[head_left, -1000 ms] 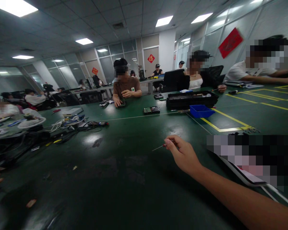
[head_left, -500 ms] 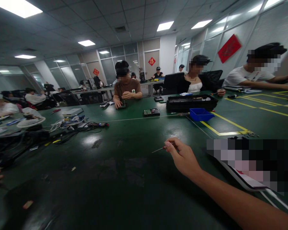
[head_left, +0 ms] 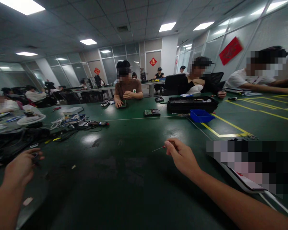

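A thin screwdriver [head_left: 160, 148] with a red collar is held in my right hand [head_left: 183, 156], its metal shaft pointing left above the green table [head_left: 124, 204]. At the left, my left hand [head_left: 21, 166] is raised near the pile of black cables [head_left: 12, 140], its fingers curled round a small dark object [head_left: 35, 156] that is too blurred to name. The two hands are far apart.
A blue bin [head_left: 201, 116] stands by a long black case [head_left: 192, 104]. A hard drive [head_left: 152, 112] lies further back. At the right is a pixelated flat device [head_left: 249, 183] with white cables. Several people sit around, one person [head_left: 127, 86] across the table.
My left hand has come further into view from the left edge, moving right and up with the dark object. My right hand and the screwdriver are almost unmoved.
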A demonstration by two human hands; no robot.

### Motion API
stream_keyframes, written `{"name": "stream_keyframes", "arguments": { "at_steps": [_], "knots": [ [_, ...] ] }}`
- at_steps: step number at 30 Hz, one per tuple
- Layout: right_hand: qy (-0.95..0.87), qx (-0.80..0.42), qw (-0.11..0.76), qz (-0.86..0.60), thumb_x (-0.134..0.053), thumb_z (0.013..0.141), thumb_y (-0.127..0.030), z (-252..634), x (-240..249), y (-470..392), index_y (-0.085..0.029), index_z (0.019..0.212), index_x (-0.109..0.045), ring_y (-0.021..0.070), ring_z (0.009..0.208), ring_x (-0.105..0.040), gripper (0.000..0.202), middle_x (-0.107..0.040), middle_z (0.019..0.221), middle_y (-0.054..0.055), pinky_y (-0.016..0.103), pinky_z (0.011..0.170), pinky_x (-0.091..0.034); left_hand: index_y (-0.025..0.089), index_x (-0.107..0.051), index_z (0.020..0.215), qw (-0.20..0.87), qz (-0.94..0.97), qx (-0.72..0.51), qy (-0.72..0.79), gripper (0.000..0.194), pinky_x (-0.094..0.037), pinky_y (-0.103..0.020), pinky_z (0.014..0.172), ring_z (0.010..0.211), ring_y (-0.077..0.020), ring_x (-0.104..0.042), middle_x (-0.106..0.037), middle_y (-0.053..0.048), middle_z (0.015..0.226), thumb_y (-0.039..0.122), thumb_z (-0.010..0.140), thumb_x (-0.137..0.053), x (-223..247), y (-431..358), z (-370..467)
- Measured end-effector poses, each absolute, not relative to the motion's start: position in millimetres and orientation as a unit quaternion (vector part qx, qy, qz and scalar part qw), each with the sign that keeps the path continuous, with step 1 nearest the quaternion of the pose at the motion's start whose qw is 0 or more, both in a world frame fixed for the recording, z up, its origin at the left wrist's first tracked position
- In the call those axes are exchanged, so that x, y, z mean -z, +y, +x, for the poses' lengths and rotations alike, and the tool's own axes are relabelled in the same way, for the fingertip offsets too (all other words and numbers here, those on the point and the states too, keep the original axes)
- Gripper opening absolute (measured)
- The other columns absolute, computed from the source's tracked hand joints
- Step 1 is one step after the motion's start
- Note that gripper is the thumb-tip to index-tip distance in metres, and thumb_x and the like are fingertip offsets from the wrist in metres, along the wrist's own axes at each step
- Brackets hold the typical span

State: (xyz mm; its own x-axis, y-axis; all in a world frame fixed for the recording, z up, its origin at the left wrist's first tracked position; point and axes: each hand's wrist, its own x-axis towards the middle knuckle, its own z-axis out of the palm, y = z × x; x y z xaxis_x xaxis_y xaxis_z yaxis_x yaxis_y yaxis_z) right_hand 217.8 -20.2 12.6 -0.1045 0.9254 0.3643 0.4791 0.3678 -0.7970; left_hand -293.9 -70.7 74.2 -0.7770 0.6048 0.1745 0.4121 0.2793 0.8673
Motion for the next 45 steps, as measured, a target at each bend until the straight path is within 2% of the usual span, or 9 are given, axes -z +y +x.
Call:
{"name": "stream_keyframes", "arguments": {
  "at_steps": [1,3,8,16,21,25,36,40,45],
  "knots": [
    [-0.697,-0.253,0.442,-0.505,-0.043,0.099,-0.049,217.8,-12.5,-20.0,-0.024,0.096,-0.063,0.0184,0.064,-0.061,0.032,-0.063,0.068,-0.001,0.031,0.060,-0.045,0.014,-0.049,0.081,0.139,0.292,-0.542,0.775,0.007,-0.035,-0.020,0.066,0.059,-0.0062,-0.049,-0.051,0.010,0.058,0.018,0.078,-0.045,-70.6,-63.0,-288.6],
    [-0.692,-0.256,0.446,-0.506,-0.043,0.099,-0.048,217.9,-11.6,-19.1,-0.024,0.097,-0.063,0.0182,0.064,-0.061,0.032,-0.062,0.068,-0.001,0.031,0.060,-0.045,0.015,-0.054,0.086,0.223,0.270,-0.579,0.736,0.022,-0.033,-0.019,0.064,0.063,-0.0067,-0.050,-0.054,0.009,0.064,0.009,0.068,-0.043,-65.5,-45.9,-266.4],
    [-0.675,-0.285,0.460,-0.501,-0.048,0.096,-0.047,218.6,-4.0,-13.0,-0.023,0.103,-0.063,0.0200,0.075,-0.065,0.029,-0.067,0.080,0.002,0.033,0.067,-0.049,0.014,-0.061,0.096,0.312,0.447,-0.505,0.669,0.037,-0.042,-0.024,0.069,0.073,-0.0135,-0.054,-0.059,0.001,0.080,0.018,0.061,-0.050,-63.2,-9.0,-168.9],
    [-0.658,-0.326,0.465,-0.495,-0.050,0.095,-0.047,219.3,-1.0,-8.9,-0.020,0.104,-0.063,0.0192,0.075,-0.063,0.031,-0.065,0.078,0.001,0.033,0.070,-0.049,0.017,-0.060,0.099,0.388,0.630,-0.336,0.583,0.028,-0.044,-0.029,0.071,0.078,-0.0183,-0.057,-0.061,-0.006,0.086,0.024,0.080,-0.041,-32.3,17.7,-32.1],
    [-0.640,-0.327,0.484,-0.499,-0.052,0.093,-0.052,217.5,-2.4,-7.4,-0.020,0.084,-0.062,0.0169,0.062,-0.057,0.035,-0.059,0.067,-0.001,0.031,0.061,-0.044,0.021,-0.061,0.111,0.341,0.705,-0.266,0.562,0.032,-0.044,-0.033,0.078,0.090,-0.0221,-0.059,-0.063,-0.007,0.101,0.028,0.085,-0.044,-7.3,18.8,-1.2],
    [-0.610,-0.330,0.507,-0.512,-0.053,0.091,-0.053,216.7,-1.6,-4.2,-0.020,0.078,-0.060,0.0172,0.061,-0.056,0.036,-0.059,0.065,0.000,0.031,0.060,-0.044,0.022,-0.054,0.124,0.293,0.736,-0.266,0.550,0.049,-0.044,-0.036,0.093,0.110,-0.0255,-0.055,-0.058,-0.011,0.122,0.015,0.075,-0.056,2.6,17.5,6.7],
    [-0.626,-0.427,0.418,-0.501,-0.059,0.086,-0.042,211.8,-26.6,0.3,-0.018,0.084,-0.067,0.0189,0.071,-0.063,0.025,-0.069,0.075,0.004,0.034,0.070,-0.049,0.025,-0.065,0.111,0.246,0.796,-0.295,0.467,0.034,-0.041,-0.040,0.104,0.111,-0.0214,-0.056,-0.064,-0.003,0.117,0.005,0.085,-0.056,4.4,14.8,-0.2],
    [-0.587,-0.430,0.476,-0.495,-0.059,0.088,-0.046,211.9,-23.4,6.1,-0.019,0.079,-0.066,0.0157,0.063,-0.057,0.029,-0.063,0.067,0.000,0.032,0.064,-0.045,0.025,-0.063,0.117,0.255,0.783,-0.296,0.484,0.038,-0.041,-0.040,0.104,0.113,-0.0215,-0.055,-0.063,-0.003,0.120,0.006,0.084,-0.059,4.4,12.6,-4.1],
    [-0.547,-0.447,0.558,-0.436,-0.065,0.086,-0.044,213.3,-5.3,9.3,-0.019,0.084,-0.067,0.0157,0.068,-0.059,0.025,-0.064,0.072,0.000,0.032,0.071,-0.047,0.027,-0.064,0.116,0.272,0.773,-0.299,0.489,0.032,-0.044,-0.039,0.099,0.110,-0.0217,-0.057,-0.063,-0.003,0.119,0.014,0.086,-0.063,3.7,7.6,-7.8]
  ]
}}
